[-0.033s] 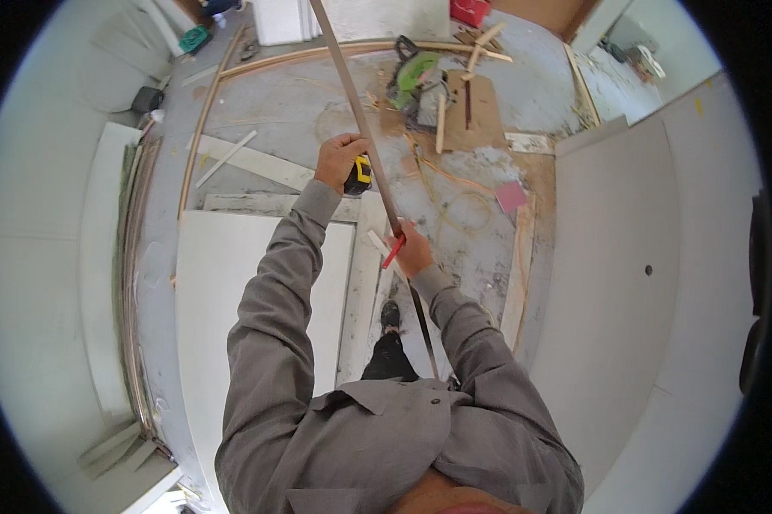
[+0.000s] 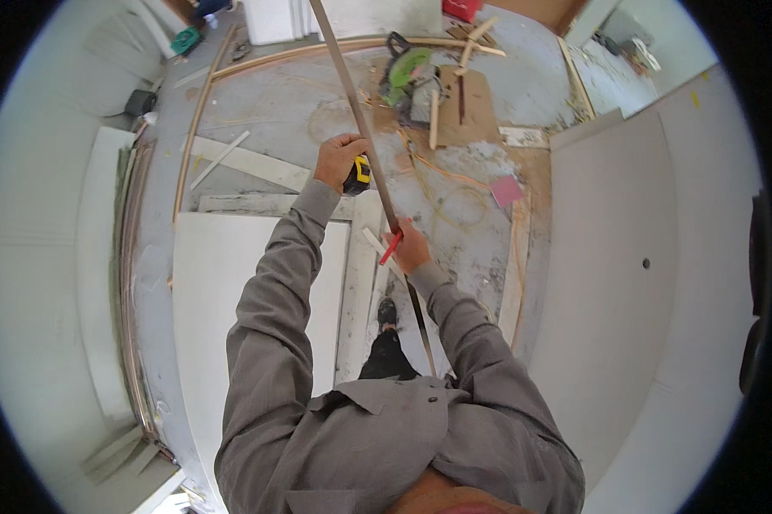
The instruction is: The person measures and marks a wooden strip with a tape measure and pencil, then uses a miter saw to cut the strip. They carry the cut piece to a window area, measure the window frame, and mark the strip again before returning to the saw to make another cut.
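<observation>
A long, narrow brown strip (image 2: 349, 90) runs from the top of the view down past my hands toward my body. My left hand (image 2: 339, 158) is closed on a yellow-and-black tape measure (image 2: 357, 176), its fingertips against the strip's left edge. Lower down, my right hand (image 2: 412, 247) is closed around the strip and also grips a red pencil-like marking stick (image 2: 390, 248), which points down and left. The fingers of my right hand are partly hidden. Whether any tape is drawn out of the tape measure, I cannot tell.
A white panel (image 2: 257, 291) lies at my left, beside pale boards (image 2: 253, 163). Ahead, a green miter saw (image 2: 416, 81) stands on cardboard (image 2: 476, 111), with an orange-yellow hose (image 2: 441, 193) nearby. A large pale panel (image 2: 608, 257) rises at right. Long strips (image 2: 131, 257) lean along the left wall.
The view has shifted slightly, so the floor, saw and panels sit a little more to the left. Both hands keep the same hold; my right hand is marginally higher in the picture.
</observation>
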A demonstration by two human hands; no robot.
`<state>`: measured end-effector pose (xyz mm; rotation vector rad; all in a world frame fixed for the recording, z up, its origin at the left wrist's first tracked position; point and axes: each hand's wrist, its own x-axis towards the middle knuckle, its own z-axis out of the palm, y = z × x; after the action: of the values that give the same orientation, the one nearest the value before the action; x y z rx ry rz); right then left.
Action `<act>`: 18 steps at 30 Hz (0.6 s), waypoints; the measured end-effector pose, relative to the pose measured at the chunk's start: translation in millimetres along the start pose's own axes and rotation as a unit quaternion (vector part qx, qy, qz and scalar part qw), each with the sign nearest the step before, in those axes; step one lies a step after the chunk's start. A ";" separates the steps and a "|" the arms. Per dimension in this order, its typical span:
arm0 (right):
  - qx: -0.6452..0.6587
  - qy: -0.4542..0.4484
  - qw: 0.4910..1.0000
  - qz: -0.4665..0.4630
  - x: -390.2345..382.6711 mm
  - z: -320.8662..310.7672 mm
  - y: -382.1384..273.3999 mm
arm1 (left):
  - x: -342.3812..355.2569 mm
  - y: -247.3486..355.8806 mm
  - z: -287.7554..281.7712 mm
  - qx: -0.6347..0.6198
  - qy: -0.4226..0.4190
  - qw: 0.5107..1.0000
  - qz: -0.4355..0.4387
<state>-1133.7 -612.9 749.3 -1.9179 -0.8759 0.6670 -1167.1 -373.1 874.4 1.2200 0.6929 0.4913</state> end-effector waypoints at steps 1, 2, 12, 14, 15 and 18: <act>0.002 0.007 1.000 0.016 3.0 -7.2 4.5 | 8.7 -16.1 10.2 0.003 -0.015 1.000 -0.008; -0.006 0.009 1.000 0.029 9.3 -20.3 16.0 | 15.6 -33.7 28.4 0.014 -0.024 0.999 -0.026; -0.061 0.041 0.996 0.043 106.8 -128.9 142.2 | 80.0 -183.8 206.2 0.338 -0.011 0.941 -0.014; -0.054 0.009 0.997 0.055 106.5 -139.8 171.9 | 89.3 -196.2 231.7 0.438 0.022 0.898 -0.017; -0.041 0.010 0.998 0.050 120.9 -150.5 181.9 | 109.6 -199.0 242.4 0.474 0.038 0.879 -0.030; -0.020 -0.014 0.998 0.059 133.4 -200.5 228.9 | 147.7 -207.6 285.0 0.546 0.070 0.832 -0.071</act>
<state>-835.4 -688.0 623.8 -2.0119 -0.8033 0.7541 -864.8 -524.3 695.9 2.1890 1.2604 0.0024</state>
